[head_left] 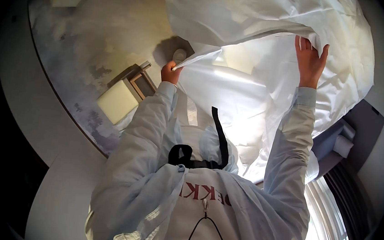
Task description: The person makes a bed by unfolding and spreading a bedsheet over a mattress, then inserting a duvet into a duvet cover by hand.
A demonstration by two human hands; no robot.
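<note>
A large sheet of thin white fabric (245, 86) is spread before the body from the upper middle to the right, smooth, lightly creased and bulging; light is let through its paler parts. Beside it, a mottled grey-and-tan floor (84, 46) is shown. At the right edge a dark sofa (326, 143) is seen; at left, a wooden frame (142, 85) is placed near a squarish cream seat (118, 103). The grip of the right hand (310, 64) is loose, fingers extended and spread, their tips tucked at a folded edge. The grip of the left hand (171, 74) is clenched on a tapering corner. The cloth is probably best handled with both edges kept evenly taut, so that twisting is avoided.
</note>
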